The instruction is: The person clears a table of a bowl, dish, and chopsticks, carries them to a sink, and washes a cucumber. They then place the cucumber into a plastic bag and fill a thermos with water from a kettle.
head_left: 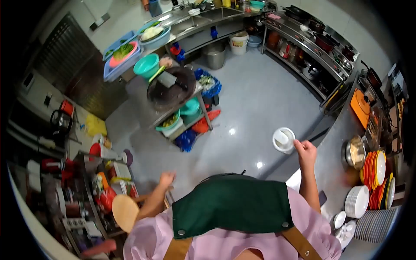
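Out in front on the right, my right hand (306,152) grips a round white cup (284,147) at its near right side. Inside the cup lies a white piece that I cannot make out clearly. My left hand (167,178) hangs over the floor on the left with its fingers loosely curled in, and nothing shows in it. Close to my left forearm is a round wooden stool seat (125,211). The steel counter (331,173) runs along my right side, beside the right arm.
Ahead stands a prep table (149,115) with a cleaver (167,79) on a dark round chopping board (180,86). White plates (357,201) are stacked on the right. A cluttered shelf (89,186) stands left. Sinks (221,14) and a steel rack (299,30) line the back.
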`<state>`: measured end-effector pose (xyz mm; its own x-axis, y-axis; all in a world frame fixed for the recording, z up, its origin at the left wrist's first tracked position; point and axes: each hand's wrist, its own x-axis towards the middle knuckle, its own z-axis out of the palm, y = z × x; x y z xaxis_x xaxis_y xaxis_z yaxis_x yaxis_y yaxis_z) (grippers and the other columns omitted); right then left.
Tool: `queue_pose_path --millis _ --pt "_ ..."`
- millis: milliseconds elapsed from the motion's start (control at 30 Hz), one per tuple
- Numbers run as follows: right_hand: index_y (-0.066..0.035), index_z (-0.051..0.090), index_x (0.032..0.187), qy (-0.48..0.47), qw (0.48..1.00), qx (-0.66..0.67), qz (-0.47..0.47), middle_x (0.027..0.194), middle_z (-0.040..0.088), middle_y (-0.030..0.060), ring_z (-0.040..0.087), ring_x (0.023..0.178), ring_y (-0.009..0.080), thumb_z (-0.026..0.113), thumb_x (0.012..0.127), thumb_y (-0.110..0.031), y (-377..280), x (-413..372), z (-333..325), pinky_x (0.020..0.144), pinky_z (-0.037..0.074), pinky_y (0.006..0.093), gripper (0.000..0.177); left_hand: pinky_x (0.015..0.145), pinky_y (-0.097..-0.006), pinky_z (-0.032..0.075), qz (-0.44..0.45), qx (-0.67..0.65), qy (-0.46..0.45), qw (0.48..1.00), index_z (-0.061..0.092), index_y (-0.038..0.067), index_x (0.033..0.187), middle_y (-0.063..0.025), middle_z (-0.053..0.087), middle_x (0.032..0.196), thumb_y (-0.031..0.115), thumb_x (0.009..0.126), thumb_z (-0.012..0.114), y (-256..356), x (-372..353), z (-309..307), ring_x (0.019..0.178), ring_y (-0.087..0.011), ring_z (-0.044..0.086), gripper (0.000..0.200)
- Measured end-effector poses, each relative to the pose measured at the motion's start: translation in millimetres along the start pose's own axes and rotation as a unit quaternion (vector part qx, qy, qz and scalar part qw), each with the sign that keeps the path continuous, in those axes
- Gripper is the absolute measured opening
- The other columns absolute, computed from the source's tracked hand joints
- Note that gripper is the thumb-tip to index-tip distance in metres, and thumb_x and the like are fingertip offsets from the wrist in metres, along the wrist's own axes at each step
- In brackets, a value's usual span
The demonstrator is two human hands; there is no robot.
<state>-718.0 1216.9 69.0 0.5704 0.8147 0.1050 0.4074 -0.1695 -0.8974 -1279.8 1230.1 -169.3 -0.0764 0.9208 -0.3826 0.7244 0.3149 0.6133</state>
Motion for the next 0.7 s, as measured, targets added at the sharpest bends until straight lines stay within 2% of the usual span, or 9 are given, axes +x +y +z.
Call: queue_pose_path --millis 33,67,133,267,367,467,600,667,700 --pt "-0.001 0.051 0.055 0.025 1.0 -0.001 0.012 0.049 0.042 -0.0037 0.035 0.048 0.0048 0.067 0.07 -0.023 -3 16 1 0.043 0.03 0.0217 0.031 0.049 -0.0321 0.04 0.064 0.022 0.001 0.998 0.055 0.002 0.055 -0.0085 0.052 0.049 0.038 0.082 0.046 77 50 -29 0.046 -0.0173 0.049 0.046" --pt "-0.001 0.051 0.055 0.051 0.998 -0.011 0.032 0.049 0.042 -0.0037 0.035 0.049 0.0048 0.066 0.071 -0.022 2 34 2 0.044 0.03 0.0215 0.03 0.047 -0.0286 0.039 0.13 -0.07 0.025 0.989 0.054 0.001 0.057 -0.0059 0.051 0.049 0.034 0.083 0.047 165 84 -51 0.046 -0.0141 0.047 0.043" --pt "-0.002 0.051 0.057 0.096 0.994 0.005 0.051 0.052 0.042 -0.0047 0.034 0.051 0.0042 0.064 0.073 -0.02 8 63 5 0.045 0.029 0.0207 0.027 0.047 -0.0248 0.038 0.213 -0.144 0.024 0.966 0.055 0.001 0.066 -0.0041 0.051 0.054 0.032 0.083 0.049 273 172 -65 0.047 -0.0109 0.046 0.036" --pt "-0.007 0.045 0.058 0.182 0.98 0.012 0.083 0.055 0.037 -0.0068 0.029 0.053 0.0035 0.058 0.079 -0.018 69 129 13 0.046 0.023 0.02 0.026 0.056 -0.0246 0.045 0.215 -0.322 -0.021 0.922 0.056 0.001 0.091 -0.0064 0.06 0.081 0.02 0.082 0.052 439 296 -26 0.07 -0.0115 0.055 0.021" --pt "-0.01 0.039 0.054 0.195 0.974 0.007 0.119 0.055 0.036 -0.0065 0.028 0.053 0.004 0.059 0.079 -0.021 100 201 22 0.047 0.022 0.0201 0.034 0.052 -0.0237 0.042 0.279 -0.347 -0.08 0.892 0.053 0.005 0.083 -0.0014 0.055 0.071 0.018 0.078 0.058 492 383 53 0.059 -0.0097 0.055 0.014" --pt "-0.008 0.041 0.051 0.191 0.975 0.002 0.115 0.05 0.037 -0.0049 0.028 0.049 0.0041 0.064 0.075 -0.018 118 302 44 0.045 0.022 0.02 0.035 0.052 -0.0241 0.044 0.269 -0.245 -0.158 0.918 0.053 0.005 0.088 -0.0024 0.057 0.073 0.016 0.076 0.06 521 453 87 0.056 -0.0101 0.055 0.018" --pt "-0.006 0.043 0.053 0.128 0.987 -0.034 0.092 0.051 0.037 -0.005 0.028 0.049 0.0038 0.065 0.074 -0.02 54 443 92 0.044 0.021 0.0203 0.034 0.053 -0.0249 0.045 0.222 -0.371 -0.046 0.9 0.053 0.004 0.09 -0.0032 0.056 0.075 0.016 0.077 0.06 558 575 32 0.056 -0.0112 0.054 0.018" --pt "-0.006 0.043 0.053 0.092 0.993 -0.045 0.063 0.051 0.036 -0.0054 0.027 0.049 0.0037 0.065 0.074 -0.021 33 509 111 0.044 0.021 0.0202 0.034 0.055 -0.0247 0.045 0.197 -0.37 0.045 0.907 0.053 0.004 0.09 -0.0031 0.056 0.076 0.016 0.079 0.058 581 618 -39 0.058 -0.0115 0.054 0.017" --pt "-0.006 0.043 0.054 0.079 0.995 -0.05 0.044 0.051 0.035 -0.0057 0.027 0.049 0.0037 0.065 0.074 -0.021 27 544 124 0.044 0.02 0.0202 0.034 0.057 -0.0245 0.045 0.24 -0.379 0.092 0.889 0.053 0.004 0.09 -0.0031 0.056 0.076 0.016 0.08 0.056 586 644 -73 0.06 -0.0114 0.054 0.017"
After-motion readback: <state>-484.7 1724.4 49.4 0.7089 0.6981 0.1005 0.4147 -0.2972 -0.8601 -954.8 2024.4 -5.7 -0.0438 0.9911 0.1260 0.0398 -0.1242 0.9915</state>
